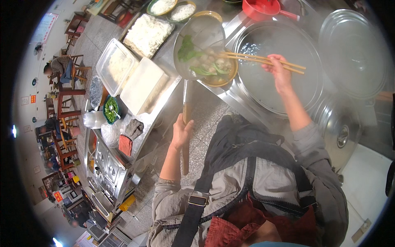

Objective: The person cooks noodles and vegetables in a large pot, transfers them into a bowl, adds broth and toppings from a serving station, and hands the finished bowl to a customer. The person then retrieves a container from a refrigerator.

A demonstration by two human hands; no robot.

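Note:
My left hand grips the long wooden handle of a wide, round metal ladle or strainer; steam blurs which. Dark green leaves lie in it. Partly under it stands a yellow-brown bowl with broth, pale lumps of food and green leaves. My right hand holds long wooden chopsticks, whose tips reach over the bowl's food. Below that hand is a large round metal pot, steaming, its liquid partly veiled. Another yellow-rimmed bowl shows behind the ladle.
Left counter: a tray of white noodles, plastic bins, a bowl of chopped greens, cloths. A red plastic ladle sits at the back. Metal lids stand at right. Seated people are beyond.

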